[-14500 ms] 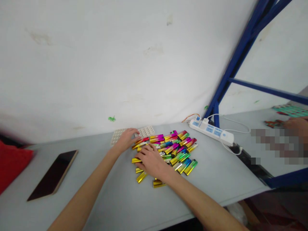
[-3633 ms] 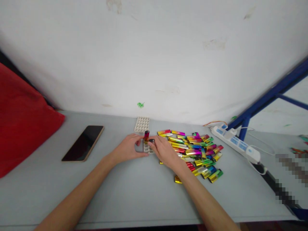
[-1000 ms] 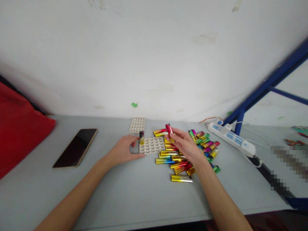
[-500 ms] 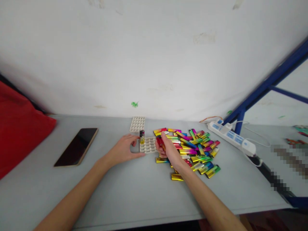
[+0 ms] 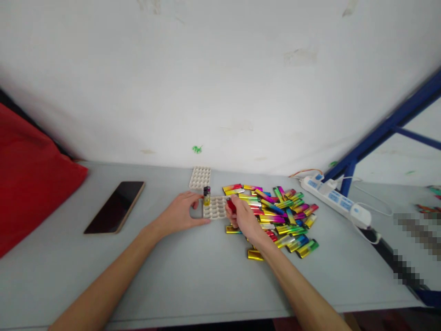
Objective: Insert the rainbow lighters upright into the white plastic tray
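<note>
A white tray with rows of small hollows lies in front of me. One lighter, yellow with a dark top, stands upright at its back left corner. My left hand is at the tray's left side, thumb and fingers apart, holding nothing. My right hand grips a red lighter over the tray's right edge; the fingers hide part of it. Several shiny multicoloured lighters lie in a loose pile to the right, partly under my right hand and wrist.
A second white tray lies near the wall. A dark phone and a red cloth item are at the left. At the right are a white power strip with cables and a blue metal frame.
The whole view has shifted slightly, moving the table items a little to the right in the picture. The red lighter in my right hand has turned a little. My left hand keeps its place beside the tray.
</note>
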`<state>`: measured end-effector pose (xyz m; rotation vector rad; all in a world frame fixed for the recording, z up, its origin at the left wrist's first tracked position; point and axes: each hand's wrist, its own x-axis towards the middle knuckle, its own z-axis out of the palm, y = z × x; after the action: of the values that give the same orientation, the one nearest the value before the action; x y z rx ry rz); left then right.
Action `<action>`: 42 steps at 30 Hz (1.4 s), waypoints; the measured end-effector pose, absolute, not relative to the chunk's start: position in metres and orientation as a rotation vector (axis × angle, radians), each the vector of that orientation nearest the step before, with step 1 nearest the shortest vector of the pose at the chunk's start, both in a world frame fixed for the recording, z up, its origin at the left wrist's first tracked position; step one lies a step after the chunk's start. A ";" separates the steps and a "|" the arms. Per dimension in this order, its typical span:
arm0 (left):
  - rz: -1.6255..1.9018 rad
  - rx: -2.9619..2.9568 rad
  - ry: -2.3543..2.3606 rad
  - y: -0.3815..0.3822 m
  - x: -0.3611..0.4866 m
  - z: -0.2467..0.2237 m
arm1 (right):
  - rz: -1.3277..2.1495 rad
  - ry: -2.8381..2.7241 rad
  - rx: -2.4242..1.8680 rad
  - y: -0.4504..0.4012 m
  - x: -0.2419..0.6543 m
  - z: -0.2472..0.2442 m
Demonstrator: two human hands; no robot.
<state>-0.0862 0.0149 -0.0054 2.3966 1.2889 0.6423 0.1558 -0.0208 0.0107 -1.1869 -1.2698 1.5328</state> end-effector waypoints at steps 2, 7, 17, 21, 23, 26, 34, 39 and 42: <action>0.648 2.391 1.290 0.014 -0.086 -0.005 | 1.539 -1.254 -1.197 -0.021 0.155 0.013; 0.663 2.395 1.282 0.014 -0.087 -0.005 | 1.489 -1.324 -1.146 -0.022 0.154 0.018; 0.642 2.380 1.306 0.013 -0.086 -0.004 | 0.927 -1.723 -1.054 -0.024 0.156 0.013; 0.642 2.378 1.304 0.012 -0.085 -0.002 | 0.615 -1.795 -1.051 -0.026 0.155 0.013; 0.647 2.384 1.302 0.013 -0.085 -0.003 | 0.601 -1.830 -1.063 -0.026 0.154 0.013; 0.660 2.390 1.296 0.013 -0.086 -0.005 | 0.623 -1.852 -1.067 -0.025 0.153 0.012; 0.666 2.385 1.282 0.013 -0.084 -0.006 | 0.565 -2.001 -1.064 -0.017 0.151 -0.002; 0.654 2.388 1.273 0.014 -0.084 -0.006 | 0.331 -2.112 -1.170 -0.013 0.144 -0.001; 0.648 2.396 1.265 0.014 -0.085 -0.007 | 0.170 -2.179 -1.260 -0.012 0.139 -0.001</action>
<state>-0.0850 0.0143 -0.0069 2.3961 1.2649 0.6482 0.1385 -0.0116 -0.0009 -1.2604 -2.1790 0.1699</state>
